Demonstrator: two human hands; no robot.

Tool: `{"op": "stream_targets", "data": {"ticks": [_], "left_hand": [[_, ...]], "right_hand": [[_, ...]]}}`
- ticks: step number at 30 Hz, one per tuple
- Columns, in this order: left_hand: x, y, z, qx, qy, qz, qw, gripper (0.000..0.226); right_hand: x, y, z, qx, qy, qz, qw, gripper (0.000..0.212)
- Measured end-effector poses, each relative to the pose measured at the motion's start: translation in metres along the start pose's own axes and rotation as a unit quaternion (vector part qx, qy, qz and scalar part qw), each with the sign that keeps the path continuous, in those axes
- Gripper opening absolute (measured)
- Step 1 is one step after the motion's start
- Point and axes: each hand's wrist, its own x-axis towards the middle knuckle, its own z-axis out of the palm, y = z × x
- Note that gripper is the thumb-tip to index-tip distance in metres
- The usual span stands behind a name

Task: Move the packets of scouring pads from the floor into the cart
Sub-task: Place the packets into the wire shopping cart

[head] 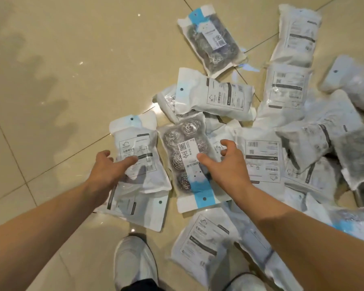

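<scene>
Both hands reached down with each grip spread and holding nothing: the left hand (108,164) was over a white packet (139,152) at 9 o'clock of the heap, the right hand (223,158) over the face-up packet (187,156) of steel pads at centre, likely to take one apiece. The remaining packets lay scattered on the floor (51,80) toward 3 o'clock; no cart was in view.
</scene>
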Motion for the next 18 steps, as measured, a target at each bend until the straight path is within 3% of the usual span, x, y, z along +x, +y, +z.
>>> {"op": "stream_targets", "data": {"ticks": [8,11,12,15,18], "left_hand": [[0.025,-0.013,0.018,-0.044,0.025,-0.024,0.998,0.105],[0.031,-0.018,0.009,-0.037,-0.022,-0.027,0.999,0.108],[0.035,-0.02,0.005,-0.023,-0.034,-0.027,0.999,0.099],[0.02,-0.02,-0.005,-0.033,-0.076,-0.032,0.996,0.036],[-0.022,-0.009,-0.019,-0.068,-0.094,-0.035,0.993,0.031]], "right_hand": [[0.018,0.002,0.015,-0.014,-0.019,0.019,1.0,0.106],[0.017,-0.002,0.019,-0.022,-0.019,0.042,0.999,0.09],[0.015,-0.004,0.02,-0.017,-0.02,0.049,0.998,0.074],[-0.003,-0.015,0.019,0.036,-0.043,0.068,0.996,0.033],[-0.041,-0.03,0.002,0.085,-0.064,0.086,0.991,0.032]]}}
